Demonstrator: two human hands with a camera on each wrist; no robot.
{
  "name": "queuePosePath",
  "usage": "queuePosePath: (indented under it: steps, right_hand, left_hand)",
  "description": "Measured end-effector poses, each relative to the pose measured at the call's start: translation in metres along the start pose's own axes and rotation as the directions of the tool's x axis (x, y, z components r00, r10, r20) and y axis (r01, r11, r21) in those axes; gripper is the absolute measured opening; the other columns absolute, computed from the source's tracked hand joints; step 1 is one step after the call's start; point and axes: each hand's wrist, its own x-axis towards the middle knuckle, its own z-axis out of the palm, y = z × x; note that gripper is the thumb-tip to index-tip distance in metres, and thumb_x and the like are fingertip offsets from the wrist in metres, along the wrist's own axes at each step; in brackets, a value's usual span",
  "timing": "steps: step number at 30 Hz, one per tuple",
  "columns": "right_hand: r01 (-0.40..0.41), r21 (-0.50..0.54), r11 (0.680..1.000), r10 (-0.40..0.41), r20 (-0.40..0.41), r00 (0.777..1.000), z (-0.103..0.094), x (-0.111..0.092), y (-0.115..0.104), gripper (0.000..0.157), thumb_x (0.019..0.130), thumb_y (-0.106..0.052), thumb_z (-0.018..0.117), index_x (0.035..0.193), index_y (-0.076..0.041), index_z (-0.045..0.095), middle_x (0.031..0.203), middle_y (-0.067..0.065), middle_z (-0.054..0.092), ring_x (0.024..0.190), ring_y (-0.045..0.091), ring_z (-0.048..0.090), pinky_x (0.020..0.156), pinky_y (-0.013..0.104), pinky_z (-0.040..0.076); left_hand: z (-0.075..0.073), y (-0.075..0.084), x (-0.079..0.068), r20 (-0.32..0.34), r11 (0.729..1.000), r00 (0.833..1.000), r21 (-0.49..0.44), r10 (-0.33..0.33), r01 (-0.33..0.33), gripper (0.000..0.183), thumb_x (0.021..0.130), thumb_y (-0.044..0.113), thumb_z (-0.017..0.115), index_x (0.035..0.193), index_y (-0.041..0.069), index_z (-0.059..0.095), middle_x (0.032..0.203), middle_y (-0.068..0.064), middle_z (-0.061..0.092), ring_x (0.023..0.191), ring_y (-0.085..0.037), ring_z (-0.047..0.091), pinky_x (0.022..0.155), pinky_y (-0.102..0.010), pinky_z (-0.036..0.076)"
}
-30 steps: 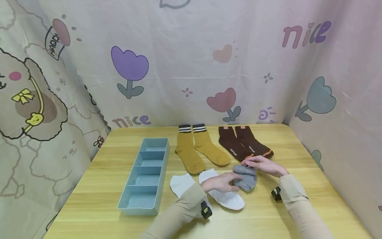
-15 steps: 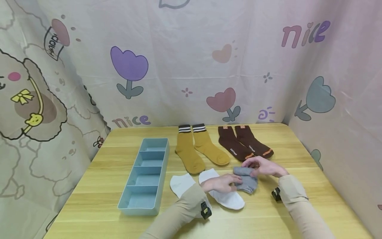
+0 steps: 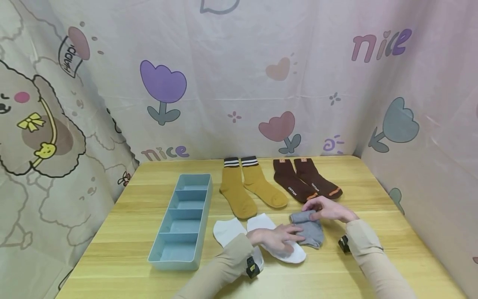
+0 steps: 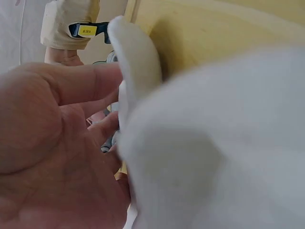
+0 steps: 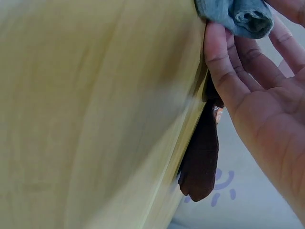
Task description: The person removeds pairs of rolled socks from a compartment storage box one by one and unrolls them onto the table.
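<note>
A grey sock (image 3: 310, 234), its far end rolled up, lies in front of the brown socks. My right hand (image 3: 329, 208) pinches the roll at its right part; in the right wrist view the coiled grey edge (image 5: 252, 23) shows between thumb and fingers. Over the right one of two white ankle socks (image 3: 295, 252) stretches my left hand (image 3: 274, 240), fingers spread, with fingertips at the grey sock's left side. The left wrist view has the white fabric (image 4: 190, 157) close against the fingers. The left white sock (image 3: 228, 231) is partly hidden by my sleeve.
A blue-grey organizer box (image 3: 199, 249) with several compartments stands to the left. Mustard socks (image 3: 234, 191) with striped cuffs lie at the back middle, brown socks (image 3: 289, 180) to their right. A printed curtain (image 3: 224, 83) encloses the wooden table (image 3: 123, 232).
The grey sock's far end has become a thicker roll and sits slightly nearer me. My right fingers have curled in on it, and my left fingers have spread and shifted slightly toward me.
</note>
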Motion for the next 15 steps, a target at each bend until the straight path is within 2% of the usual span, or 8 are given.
queuePosePath:
  steps: [6, 10, 15]
  right_hand:
    - [0.032, -0.006, 0.999, -0.032, 0.002, 1.0, 0.0018, -0.0006, -0.003, 0.022, 0.088, -0.003, 0.069, 0.11, 0.002, 0.068, 0.108, 0.02, 0.07, 0.098, 0.007, 0.061, 0.085, 0.021, 0.049]
    - [0.065, -0.023, 0.998, -0.065, -0.003, 0.998, 0.0029, -0.0001, -0.0038, 0.022, 0.086, -0.002, 0.069, 0.108, -0.001, 0.068, 0.105, 0.019, 0.07, 0.094, 0.009, 0.061, 0.082, 0.023, 0.049]
    - [0.058, -0.04, 0.997, -0.058, 0.022, 0.998, 0.0031, -0.0006, -0.0055, 0.033, 0.079, -0.003, 0.076, 0.11, -0.003, 0.068, 0.105, 0.015, 0.069, 0.091, 0.011, 0.059, 0.08, 0.023, 0.048]
  left_hand:
    - [0.0014, 0.0004, -0.0049, 0.025, 0.999, 0.999, -0.039, -0.033, 0.034, 0.057, 0.102, 0.023, 0.048, 0.157, 0.016, 0.035, 0.17, -0.004, 0.019, 0.159, -0.026, 0.008, 0.129, -0.046, 0.007]
    - [0.0008, 0.0044, -0.0066, 0.014, 0.998, 0.998, 0.009, -0.055, 0.055, 0.056, 0.102, 0.026, 0.049, 0.157, 0.019, 0.037, 0.169, -0.001, 0.022, 0.159, -0.025, 0.01, 0.129, -0.047, 0.01]
    - [0.0007, 0.0078, -0.0072, -0.019, 0.995, 0.997, 0.074, -0.07, 0.071, 0.055, 0.102, 0.027, 0.05, 0.155, 0.021, 0.041, 0.168, 0.001, 0.026, 0.158, -0.024, 0.014, 0.129, -0.044, 0.013]
